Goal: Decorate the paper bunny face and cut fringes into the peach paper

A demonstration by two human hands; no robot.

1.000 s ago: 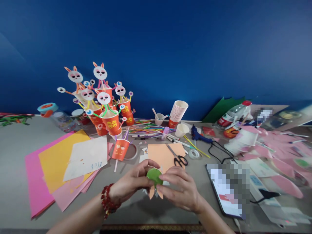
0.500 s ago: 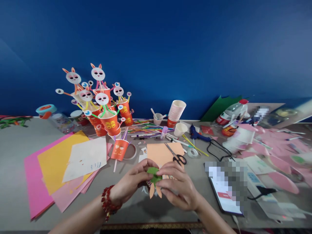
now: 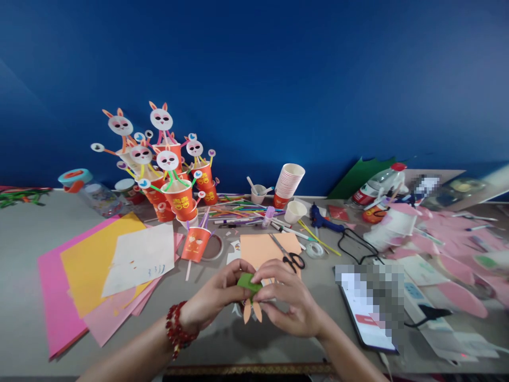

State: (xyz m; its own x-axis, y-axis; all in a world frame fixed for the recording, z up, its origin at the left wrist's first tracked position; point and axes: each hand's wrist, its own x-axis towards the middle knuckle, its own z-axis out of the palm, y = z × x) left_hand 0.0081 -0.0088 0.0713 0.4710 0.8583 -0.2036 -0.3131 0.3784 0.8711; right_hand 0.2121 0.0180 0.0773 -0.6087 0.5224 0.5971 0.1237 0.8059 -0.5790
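In the head view, a small green paper piece (image 3: 248, 282) is pinched between my two hands above the front of the table. My left hand (image 3: 214, 297), with red beads at the wrist, grips its left side between thumb and fingers. The fingertips of my right hand (image 3: 292, 300) press on its right side. Two peach ear-shaped paper pieces (image 3: 252, 312) point down toward me just below the green piece; their upper ends are partly hidden. Behind my hands lies a peach paper sheet (image 3: 258, 249), and black-handled scissors (image 3: 292, 259) rest across its right part.
Rabbit-faced paper cup figures (image 3: 177, 196) crowd the back left, above coloured sheets (image 3: 55, 286). A red cup (image 3: 195, 245) with a straw lies nearer. Further right are stacked cups (image 3: 289, 183), a blue glue gun (image 3: 324, 218), a phone (image 3: 363, 313) and pink paper scraps (image 3: 449, 239).
The green piece has tilted and looks flatter, shifting slightly left between my fingers. My right fingertips have moved a little left over it. The peach ears have drawn closer together.
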